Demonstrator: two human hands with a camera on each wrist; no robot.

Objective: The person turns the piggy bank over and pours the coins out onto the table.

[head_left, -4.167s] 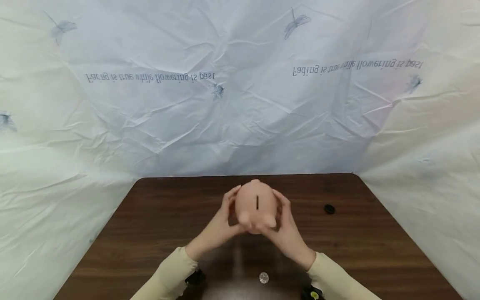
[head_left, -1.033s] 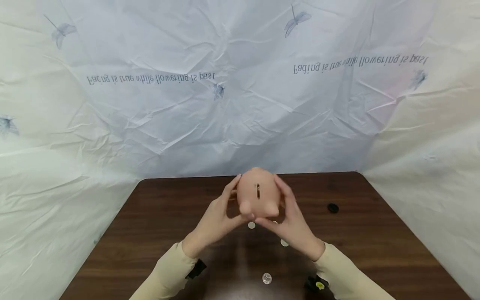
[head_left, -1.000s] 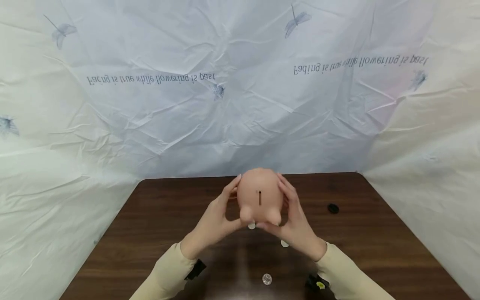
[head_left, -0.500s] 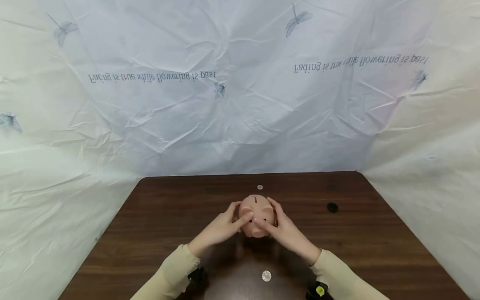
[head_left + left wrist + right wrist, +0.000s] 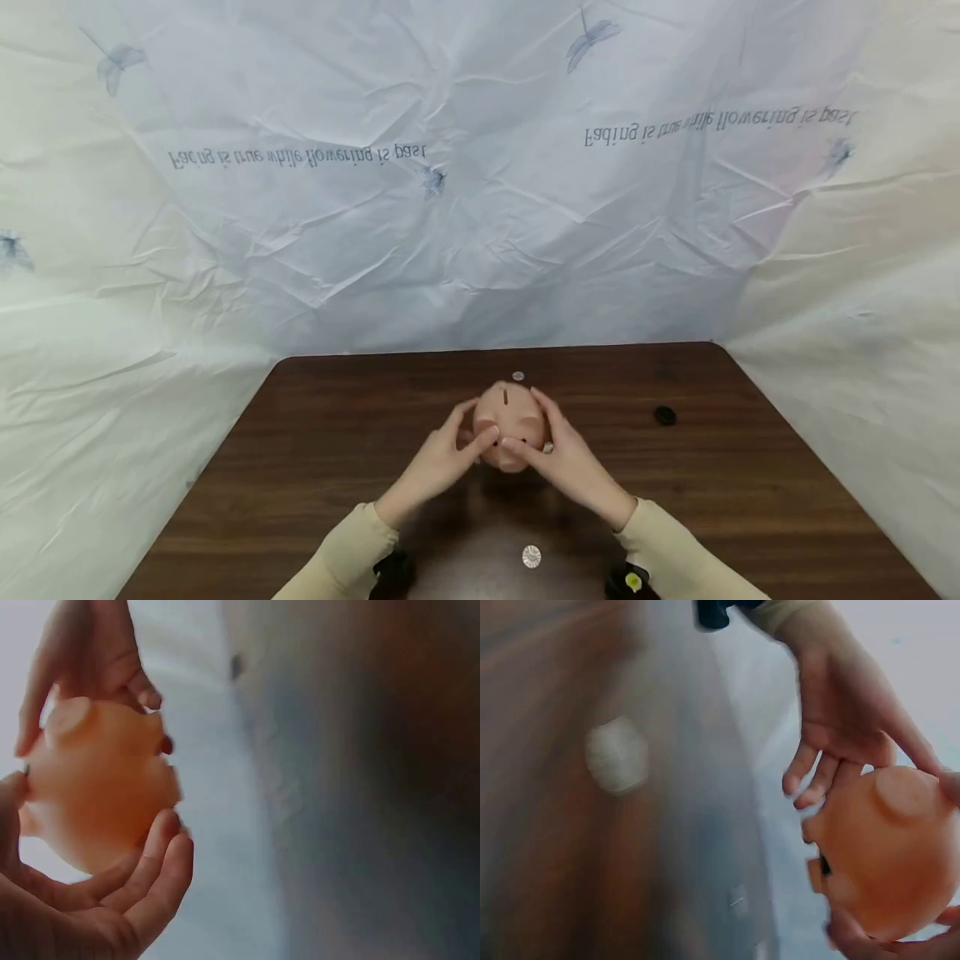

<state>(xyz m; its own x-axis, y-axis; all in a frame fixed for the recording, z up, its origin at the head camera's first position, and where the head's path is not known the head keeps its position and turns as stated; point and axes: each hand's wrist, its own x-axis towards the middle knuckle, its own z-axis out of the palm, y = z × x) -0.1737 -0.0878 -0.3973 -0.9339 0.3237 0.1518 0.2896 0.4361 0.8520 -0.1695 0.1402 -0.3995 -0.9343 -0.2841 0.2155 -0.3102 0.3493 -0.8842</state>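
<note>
A pink piggy bank [image 5: 513, 410] is held over the table between both hands, coin slot on top and snout facing me. My left hand [image 5: 437, 460] grips its left side, thumb across the face near an eye; in the left wrist view its fingers [image 5: 161, 859] curl under the body. From the right, my right hand [image 5: 573, 467] holds it the same way, thumb by the other eye. A silver coin [image 5: 548, 447] shows beside the right hand. Another coin [image 5: 518, 376] lies behind the bank, and one more coin [image 5: 532, 556] lies near me.
A small black disc [image 5: 664, 415] lies on the dark wooden table [image 5: 720, 483] to the right. Pale printed sheeting [image 5: 480, 217] hangs beyond the table's far edge and along both sides. Each wrist wears a black device.
Both hands have lowered the piggy bank and turned its face toward me. More coins have appeared on the table than 4.2 seconds ago. In the last half second the bank moved slightly left.
</note>
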